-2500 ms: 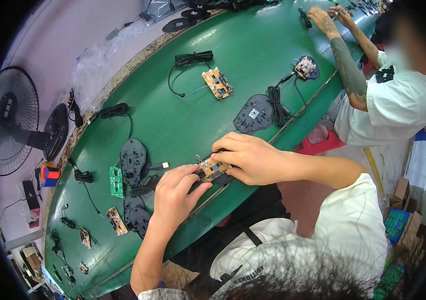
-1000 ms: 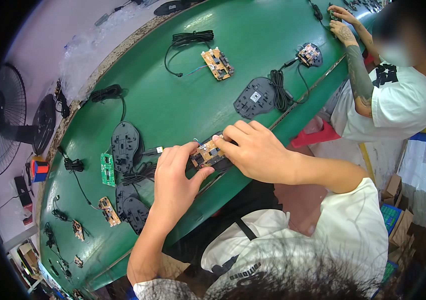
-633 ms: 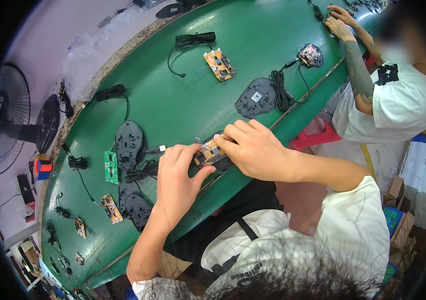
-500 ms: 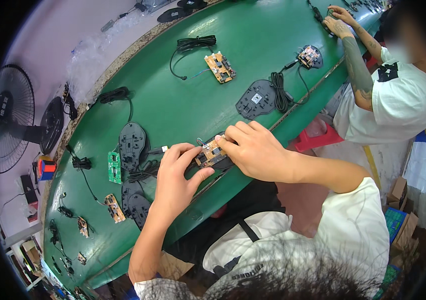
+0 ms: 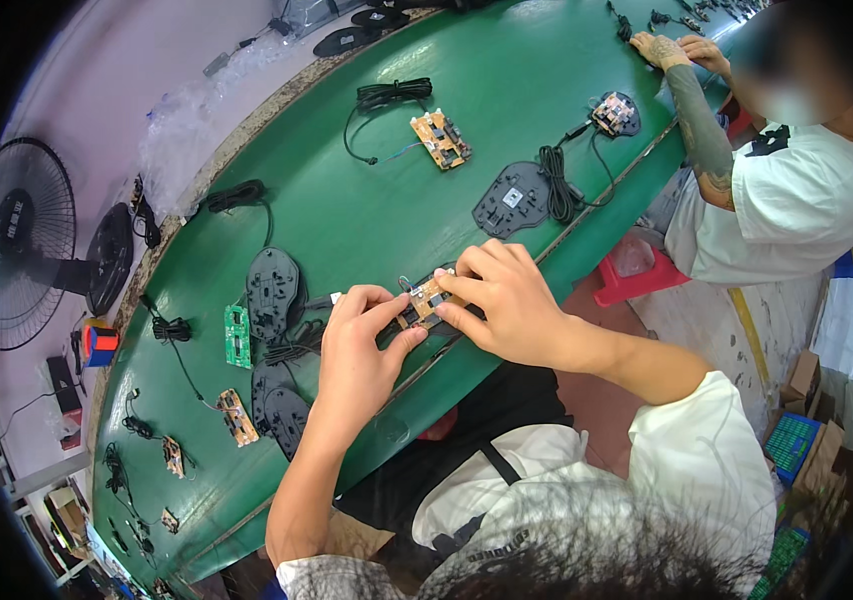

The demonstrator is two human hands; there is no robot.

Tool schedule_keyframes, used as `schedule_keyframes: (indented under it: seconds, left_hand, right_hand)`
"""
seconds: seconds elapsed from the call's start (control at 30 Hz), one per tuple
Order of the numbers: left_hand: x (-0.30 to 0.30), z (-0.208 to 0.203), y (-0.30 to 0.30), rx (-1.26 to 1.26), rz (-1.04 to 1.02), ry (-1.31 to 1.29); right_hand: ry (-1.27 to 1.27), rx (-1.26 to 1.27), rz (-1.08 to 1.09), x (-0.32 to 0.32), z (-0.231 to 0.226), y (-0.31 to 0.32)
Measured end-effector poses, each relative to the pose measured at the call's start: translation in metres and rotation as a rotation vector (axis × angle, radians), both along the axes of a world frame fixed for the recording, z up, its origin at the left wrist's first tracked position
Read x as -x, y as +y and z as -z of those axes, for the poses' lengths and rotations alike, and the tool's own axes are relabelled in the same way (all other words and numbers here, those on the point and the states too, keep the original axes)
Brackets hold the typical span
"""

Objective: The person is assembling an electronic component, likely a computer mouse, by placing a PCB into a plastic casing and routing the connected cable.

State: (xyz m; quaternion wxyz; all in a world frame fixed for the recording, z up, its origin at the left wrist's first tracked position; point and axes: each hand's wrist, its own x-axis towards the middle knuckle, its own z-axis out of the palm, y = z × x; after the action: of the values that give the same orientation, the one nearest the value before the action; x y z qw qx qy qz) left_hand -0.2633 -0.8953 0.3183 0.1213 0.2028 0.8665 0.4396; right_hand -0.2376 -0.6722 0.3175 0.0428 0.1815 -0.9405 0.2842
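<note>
A tan circuit board [image 5: 428,298] with dark components sits over a black plastic base, most of which my hands hide. My left hand [image 5: 359,345] grips the board's left end between thumb and fingers. At the other end my right hand [image 5: 510,303] pinches the board, thumb on the near edge and fingertips along the top. Left of my left hand lie a black mouse-shaped base [image 5: 273,290], a green circuit board [image 5: 238,337] and a bundle of black cable [image 5: 292,345].
Farther off on the green table [image 5: 347,210] lie another tan board [image 5: 440,139] with a cable and a black base [image 5: 510,198]. More boards and cables lie at left. A fan [image 5: 27,240] stands beyond the left edge. A co-worker [image 5: 787,180] sits at right.
My right thumb has come down to the board's near edge. The view has shifted slightly. The co-worker's hands have moved closer together.
</note>
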Motion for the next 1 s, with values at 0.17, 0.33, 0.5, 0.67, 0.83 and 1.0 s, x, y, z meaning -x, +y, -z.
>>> schedule_keyframes:
  seconds: [0.17,0.33,0.5,0.67,0.83,1.0]
  left_hand:
    - [0.002,0.0,0.001,0.009,0.002,0.01]
    - [0.005,-0.007,0.002,0.063,0.033,0.002]
    - [0.007,-0.008,0.001,0.099,0.079,-0.017]
    - [0.006,-0.005,0.0,0.069,0.073,0.027]
    - [0.007,0.002,0.001,0.056,0.066,0.057]
    - [0.007,0.002,0.001,0.068,0.076,0.061]
  right_hand:
    - [0.015,-0.057,0.021,-0.001,-0.003,-0.004]
    - [0.025,-0.075,0.012,0.003,-0.004,-0.001]
    - [-0.254,0.002,-0.032,0.024,-0.001,0.015]
    - [-0.298,0.034,0.028,0.024,-0.001,0.01]
    - [-0.291,0.051,0.054,0.026,0.0,0.01]
    - [-0.247,0.055,0.051,0.023,0.005,0.011]
